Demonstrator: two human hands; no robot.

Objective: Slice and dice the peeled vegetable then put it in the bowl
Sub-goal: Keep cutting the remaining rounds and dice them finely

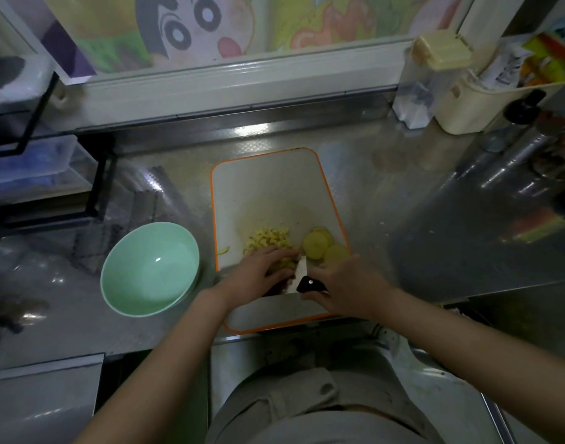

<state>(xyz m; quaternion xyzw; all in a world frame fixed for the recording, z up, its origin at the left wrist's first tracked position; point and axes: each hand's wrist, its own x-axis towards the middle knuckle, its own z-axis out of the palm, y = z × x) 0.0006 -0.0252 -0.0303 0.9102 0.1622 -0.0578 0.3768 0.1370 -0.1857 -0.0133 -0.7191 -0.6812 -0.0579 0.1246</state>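
A white cutting board with an orange rim (265,187) lies on the steel counter. On it is a pile of yellow diced vegetable (268,240) and, to its right, several round yellow slices (321,246). My left hand (262,272) lies over the near part of the diced pile, fingers bent onto the pieces. My right hand (348,290) grips the black handle of a knife (302,274), whose blade stands on the board right beside my left fingers. A pale green bowl (149,267), with nothing in it, stands left of the board.
One stray yellow piece (223,250) lies at the board's left rim. A black wire rack with plastic boxes (41,174) stands at the far left. A cream container (460,91) and bottles (531,136) crowd the back right. The counter's front edge runs just below the board.
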